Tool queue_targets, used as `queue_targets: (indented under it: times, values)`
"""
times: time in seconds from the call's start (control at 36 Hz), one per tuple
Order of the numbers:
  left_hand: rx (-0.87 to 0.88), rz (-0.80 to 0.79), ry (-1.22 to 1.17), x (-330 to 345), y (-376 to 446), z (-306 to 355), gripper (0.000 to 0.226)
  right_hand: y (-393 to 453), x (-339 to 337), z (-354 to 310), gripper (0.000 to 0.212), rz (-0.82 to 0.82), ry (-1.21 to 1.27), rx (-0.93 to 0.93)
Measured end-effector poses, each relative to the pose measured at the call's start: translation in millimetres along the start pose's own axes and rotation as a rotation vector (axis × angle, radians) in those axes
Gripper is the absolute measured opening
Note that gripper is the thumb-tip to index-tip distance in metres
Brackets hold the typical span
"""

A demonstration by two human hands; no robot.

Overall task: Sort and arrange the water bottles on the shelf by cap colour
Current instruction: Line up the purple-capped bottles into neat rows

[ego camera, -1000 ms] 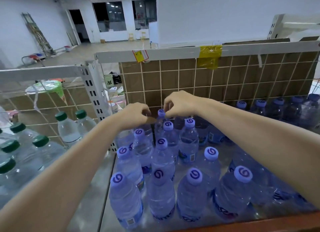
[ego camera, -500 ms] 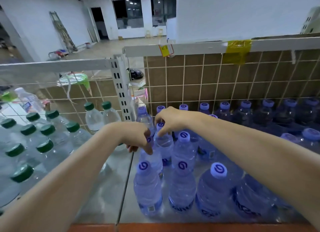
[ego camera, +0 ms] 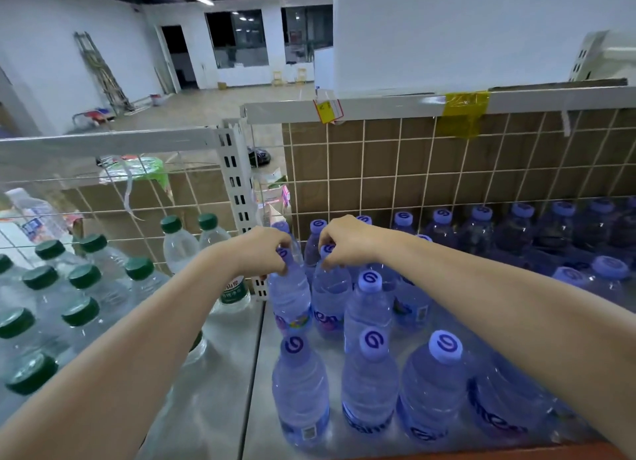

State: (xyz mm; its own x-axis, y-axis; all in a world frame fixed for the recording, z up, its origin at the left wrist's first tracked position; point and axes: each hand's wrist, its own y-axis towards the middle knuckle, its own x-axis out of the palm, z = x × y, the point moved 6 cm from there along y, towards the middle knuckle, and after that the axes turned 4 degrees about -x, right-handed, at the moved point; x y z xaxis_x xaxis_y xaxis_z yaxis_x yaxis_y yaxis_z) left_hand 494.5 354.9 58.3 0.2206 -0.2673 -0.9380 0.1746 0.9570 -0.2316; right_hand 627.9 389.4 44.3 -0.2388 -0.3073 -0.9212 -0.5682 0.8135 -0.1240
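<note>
Several blue-tinted bottles with purple caps stand on the right shelf (ego camera: 254, 408), the nearest at the front (ego camera: 301, 390). Clear bottles with green caps (ego camera: 81, 311) fill the left shelf. My left hand (ego camera: 263, 251) pinches the cap and neck of one purple-capped bottle (ego camera: 289, 294) by the upright post. My right hand (ego camera: 347, 241) pinches the cap of the purple-capped bottle beside it (ego camera: 330, 301). Both bottles stand upright on the shelf, touching each other. My fingers hide most of both caps.
A white perforated post (ego camera: 237, 191) divides the two shelves. A wire grid backed with brown cardboard (ego camera: 413, 170) closes off the back. A row of purple-capped bottles (ego camera: 481, 225) lines the back right. Bare metal shelf (ego camera: 213, 366) lies between the two groups.
Both hands have come nearer and a little leftward, from the bottles further back to two bottles in the second row. The view has also shifted left, showing more green-capped bottles.
</note>
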Motion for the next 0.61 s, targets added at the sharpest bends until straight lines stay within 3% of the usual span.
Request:
queue_targets:
  times: [0.31,0.5,0.61]
  values:
    - [-0.015,-0.092,0.065,2,15,-3,0.041,9,2,1,0.019,-0.039,0.056,0.009]
    - [0.004,-0.023,0.086,1,20,-1,0.033,4,2,1,0.042,-0.110,0.085,-0.034]
    - [0.076,0.143,0.052,-13,18,8,0.023,-4,-13,5,0.036,-0.097,0.083,-0.014]
